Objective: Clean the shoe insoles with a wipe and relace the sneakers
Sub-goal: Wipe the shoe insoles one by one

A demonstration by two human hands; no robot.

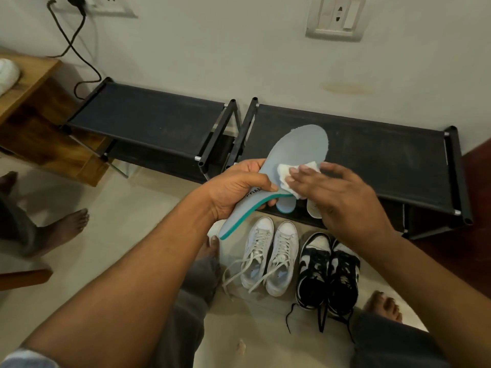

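- Centre of frame: taken up by left hand (239,191) gripping a grey insole (300,147) and right hand (342,200) pressing a white wipe (285,174) flat on it.
- Below centre: white sneakers (271,257) and black-and-white sneakers (329,272) side by side on the floor, loose laces trailing toward the bottom edge (a snag for low passes).
- Centre left: open floor (127,208) between the left forearm and another person's foot (66,227).
- Upper left: bare top of the left rack (148,120), hemmed by a wooden table (34,107) and a hanging cable (91,65).
- Right: bare stretch of the right rack (393,160) beyond the right hand.
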